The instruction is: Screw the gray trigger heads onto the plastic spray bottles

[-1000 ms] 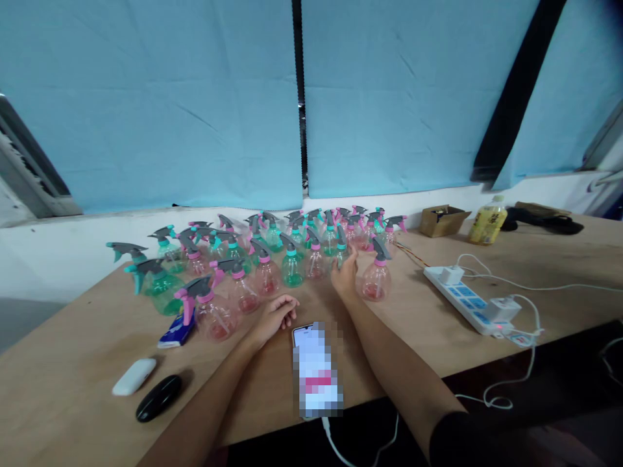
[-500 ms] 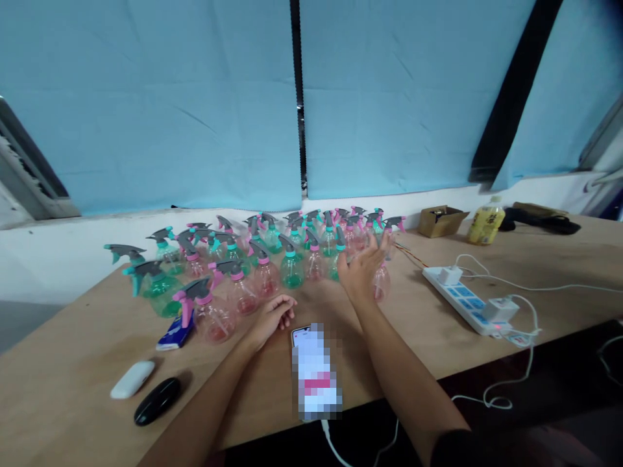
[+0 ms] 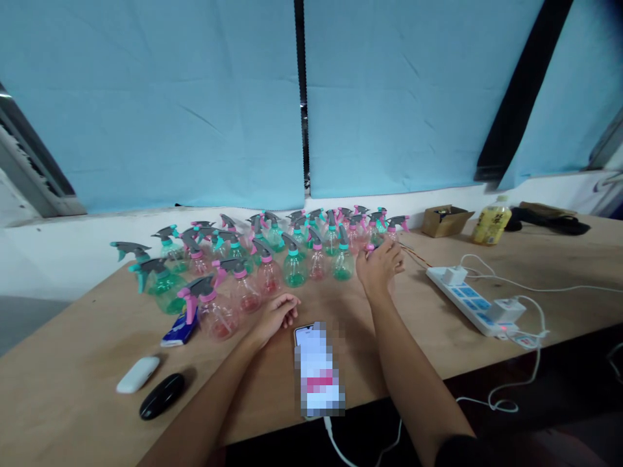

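Observation:
My right hand [image 3: 380,269] is wrapped round a pink spray bottle [image 3: 370,247] at the right end of the group. Most of that bottle is hidden behind the hand; a bit of pink shows above the thumb side. My left hand [image 3: 281,311] rests on the table with its fingers loosely bent and nothing in it. It lies in front of a clear pink spray bottle [image 3: 246,296] and just behind a phone [image 3: 318,370], whose screen is blurred out. A green spray bottle [image 3: 343,264] stands left of my right hand.
Several more pink and green spray bottles [image 3: 294,269] crowd the back of the table [image 3: 82,344]. At left lie a blue packet [image 3: 179,329], a white case [image 3: 138,375] and a black case [image 3: 162,396]. Rightward are a power strip [image 3: 467,301], a cardboard box [image 3: 445,222] and a yellow drink bottle [image 3: 491,222].
My right hand has moved a little right, and its raised, spread fingers have come down round the pink spray bottle. My left hand stays in place. The view has shifted slightly.

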Demonstrator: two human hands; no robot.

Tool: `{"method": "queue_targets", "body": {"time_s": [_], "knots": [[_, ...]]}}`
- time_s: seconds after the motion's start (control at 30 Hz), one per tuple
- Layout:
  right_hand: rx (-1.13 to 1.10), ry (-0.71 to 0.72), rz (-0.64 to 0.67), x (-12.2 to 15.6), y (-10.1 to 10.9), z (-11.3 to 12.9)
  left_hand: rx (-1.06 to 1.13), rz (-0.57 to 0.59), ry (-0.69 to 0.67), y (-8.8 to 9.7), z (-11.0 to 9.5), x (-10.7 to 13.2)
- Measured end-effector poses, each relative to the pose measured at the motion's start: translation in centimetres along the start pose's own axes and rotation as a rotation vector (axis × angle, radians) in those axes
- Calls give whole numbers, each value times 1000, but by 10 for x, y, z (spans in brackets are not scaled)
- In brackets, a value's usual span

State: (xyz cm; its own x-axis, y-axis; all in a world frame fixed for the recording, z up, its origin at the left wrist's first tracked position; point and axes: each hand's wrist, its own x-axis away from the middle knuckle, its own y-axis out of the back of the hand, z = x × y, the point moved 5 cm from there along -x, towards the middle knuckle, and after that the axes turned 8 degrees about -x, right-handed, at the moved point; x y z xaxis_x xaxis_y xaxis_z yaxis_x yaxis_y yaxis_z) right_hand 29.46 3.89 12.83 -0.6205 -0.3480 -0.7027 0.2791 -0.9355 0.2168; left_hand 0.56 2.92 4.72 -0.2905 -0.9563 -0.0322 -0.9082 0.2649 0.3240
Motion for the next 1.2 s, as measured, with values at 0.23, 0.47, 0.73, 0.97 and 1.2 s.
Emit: {"method": "queue_targets", "body": {"time_s": [0.23,0.47,0.73,0.97,1.2], "knots": [[-51,138,162,15,-9,26,-15,-4,6,0,1,0],[-353,324,324,42,-20,57,-10,7,-9,0,1,-1],[-662,304,498,55,-15,75,-8,1,3,-1,-2,0],[-937,7,505,61,-29,71,-20,10,-1,0,-1,0],[-1062,-165,565,71,-48,65,-35,17,-16,-1,-3,0]]}}
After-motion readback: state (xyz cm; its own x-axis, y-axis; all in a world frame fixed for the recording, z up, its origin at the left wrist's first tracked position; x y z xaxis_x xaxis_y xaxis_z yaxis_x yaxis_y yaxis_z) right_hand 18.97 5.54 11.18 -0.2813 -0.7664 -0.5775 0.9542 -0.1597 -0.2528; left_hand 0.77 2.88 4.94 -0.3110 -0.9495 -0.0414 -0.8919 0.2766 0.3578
